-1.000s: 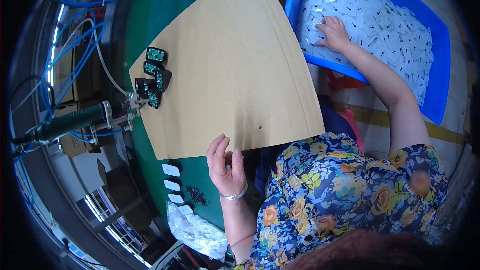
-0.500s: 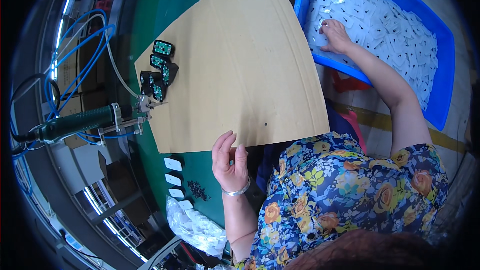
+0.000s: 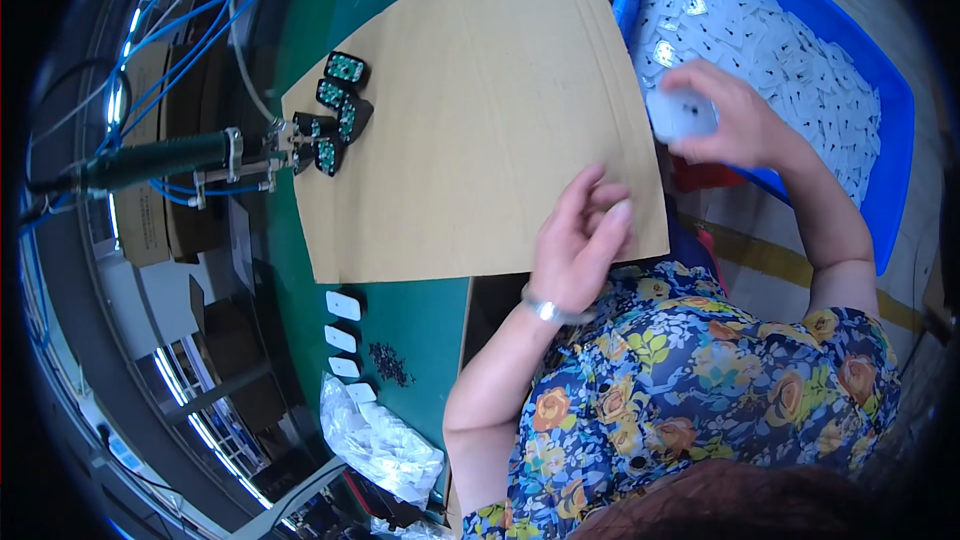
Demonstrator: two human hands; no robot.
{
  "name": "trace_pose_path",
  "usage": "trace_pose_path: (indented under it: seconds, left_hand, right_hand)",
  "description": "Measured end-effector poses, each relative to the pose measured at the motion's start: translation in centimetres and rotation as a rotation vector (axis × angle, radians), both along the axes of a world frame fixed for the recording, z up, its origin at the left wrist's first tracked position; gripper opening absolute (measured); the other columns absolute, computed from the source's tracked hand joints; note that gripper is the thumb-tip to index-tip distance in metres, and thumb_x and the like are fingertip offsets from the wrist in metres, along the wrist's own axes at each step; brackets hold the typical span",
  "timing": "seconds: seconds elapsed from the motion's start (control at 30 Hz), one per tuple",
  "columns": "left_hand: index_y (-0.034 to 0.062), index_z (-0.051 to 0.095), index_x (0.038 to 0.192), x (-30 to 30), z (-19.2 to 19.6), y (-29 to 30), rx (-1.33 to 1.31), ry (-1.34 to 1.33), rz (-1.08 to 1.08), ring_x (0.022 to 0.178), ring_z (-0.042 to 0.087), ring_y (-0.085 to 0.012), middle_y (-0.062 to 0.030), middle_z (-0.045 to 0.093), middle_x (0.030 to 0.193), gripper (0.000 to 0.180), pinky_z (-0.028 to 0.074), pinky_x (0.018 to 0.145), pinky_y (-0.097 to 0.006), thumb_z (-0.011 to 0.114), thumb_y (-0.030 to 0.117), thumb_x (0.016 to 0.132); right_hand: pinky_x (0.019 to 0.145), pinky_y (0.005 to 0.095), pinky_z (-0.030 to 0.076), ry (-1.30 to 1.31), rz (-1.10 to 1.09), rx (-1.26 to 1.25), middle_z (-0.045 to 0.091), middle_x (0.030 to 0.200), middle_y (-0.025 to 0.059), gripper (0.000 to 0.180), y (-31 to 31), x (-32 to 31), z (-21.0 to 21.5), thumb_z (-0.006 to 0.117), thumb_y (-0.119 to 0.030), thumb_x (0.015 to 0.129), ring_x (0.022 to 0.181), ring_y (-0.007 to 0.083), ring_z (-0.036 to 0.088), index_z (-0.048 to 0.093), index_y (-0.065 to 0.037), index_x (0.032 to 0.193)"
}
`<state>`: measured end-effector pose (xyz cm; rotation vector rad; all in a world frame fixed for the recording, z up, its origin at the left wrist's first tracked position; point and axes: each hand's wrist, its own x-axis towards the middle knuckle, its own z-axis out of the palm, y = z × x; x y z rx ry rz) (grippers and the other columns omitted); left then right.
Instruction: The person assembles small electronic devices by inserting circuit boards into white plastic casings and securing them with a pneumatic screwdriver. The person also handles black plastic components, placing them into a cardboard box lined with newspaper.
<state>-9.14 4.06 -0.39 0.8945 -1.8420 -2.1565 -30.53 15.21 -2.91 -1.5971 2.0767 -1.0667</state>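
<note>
My right hand [image 3: 725, 120] is lifted over the near edge of a blue bin [image 3: 890, 170] and holds a small white plastic piece [image 3: 682, 112]. The bin is full of several more white pieces [image 3: 790, 60]. My left hand [image 3: 580, 245] hovers above the near right corner of a large brown cardboard sheet [image 3: 470, 110], fingers apart and holding nothing. A silver bracelet is on that wrist. A cluster of small black and green parts [image 3: 335, 120] lies at the far left corner of the cardboard.
A green-handled tool on a stand [image 3: 170, 162] with blue hoses points at the black parts. White pieces in a row [image 3: 342, 335], a pile of tiny dark screws [image 3: 388, 365] and a clear plastic bag [image 3: 385, 445] lie on the green table.
My right hand rose out of the bin with a white piece and moved toward me. My left hand lifted off the cardboard edge and shifted right toward it.
</note>
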Motion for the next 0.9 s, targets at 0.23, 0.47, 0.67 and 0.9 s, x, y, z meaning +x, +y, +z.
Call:
trace_pose_path:
  seconds: [0.23,0.47,0.67,0.9]
  left_hand:
    - [0.0017,0.055,0.091,-0.9,-1.3,-1.1,0.353,0.094,-0.081,0.052,0.055,-0.0081,-0.0048,0.061,0.068,0.022,0.045,0.047,-0.019,0.045,0.022,0.092]
    - [0.0018,0.056,0.084,0.9,-0.2,-1.2,0.539,0.234,0.083,0.054,0.057,-0.0082,-0.0067,0.063,0.073,0.024,0.045,0.047,-0.019,0.046,0.022,0.091]
    - [0.0053,0.064,0.091,6.2,0.5,-10.4,-1.069,-0.175,0.254,0.072,0.062,-0.0185,-0.0102,0.065,0.08,0.019,0.049,0.067,-0.029,0.065,0.016,0.076]
    - [0.0006,0.051,0.114,9.3,-3.2,-30.0,-1.53,-0.491,0.434,0.107,0.047,-0.0358,-0.0202,0.052,0.115,0.057,0.038,0.092,-0.039,0.069,0.029,0.068]
  right_hand:
    - [0.088,0.0363,0.042,-0.493,0.229,-0.238,0.052,0.108,0.0139,0.064,-1.2,4.6,2.1,0.073,-0.018,0.06,0.103,0.0272,0.052,0.045,-0.001,0.115]
    - [0.098,0.0366,0.033,-1.525,0.138,-0.768,0.049,0.114,0.0141,0.059,-6.5,11.6,-1.8,0.05,-0.048,0.083,0.111,0.0241,0.045,0.04,-0.001,0.116]
    - [0.085,0.0335,0.038,-1.727,0.19,-0.727,0.054,0.091,0.008,0.05,-6.4,9.1,-0.4,0.04,-0.048,0.089,0.087,0.0191,0.052,0.042,-0.006,0.115]
    - [0.072,0.031,0.045,-1.562,0.199,-0.517,0.055,0.088,0.0086,0.056,-6.4,10.8,0.3,0.043,-0.048,0.088,0.076,0.0161,0.055,0.039,-0.002,0.12]
